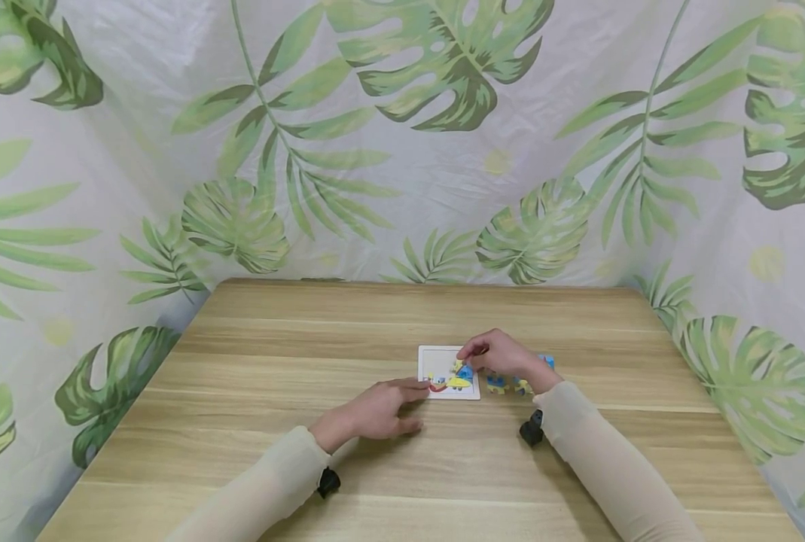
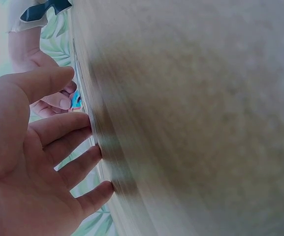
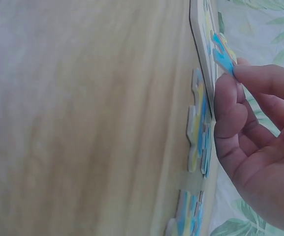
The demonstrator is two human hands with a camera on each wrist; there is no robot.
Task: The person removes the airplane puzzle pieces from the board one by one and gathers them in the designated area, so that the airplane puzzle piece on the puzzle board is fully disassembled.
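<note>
A white fabric curtain with green leaf prints (image 1: 280, 143) spans the back, and before it stretches the pale, wood-grained surface (image 1: 307, 324). In from the near side come two cream sleeves (image 1: 619, 459), and here's the action! The left hand (image 1: 378, 410) lies low, fingers straight and slightly spread, the foremost touching the lower left of the tray. The right hand (image 1: 507, 354) is over the tray's right side, thumb and forefinger pinching a piece.

The flat, white-rimmed rectangular puzzle tray (image 1: 420, 361) has its long side running left to right; printed yellow and red pieces (image 1: 458, 382) fill its lower part, the upper left is bare. Loose blue-and-yellow jigsaw pieces (image 1: 495, 384) lie just right of it, beneath the right wrist.

And the smallest player — that pinched blue-and-yellow jigsaw piece (image 3: 224, 61), tilted against the tray's plane at the fingertips. Here's the key relation: the bare patch sits just left of those right fingers, the nearer pair with a piece. The piece's long axis? Can't tell, nor whether it touches the tray.
</note>
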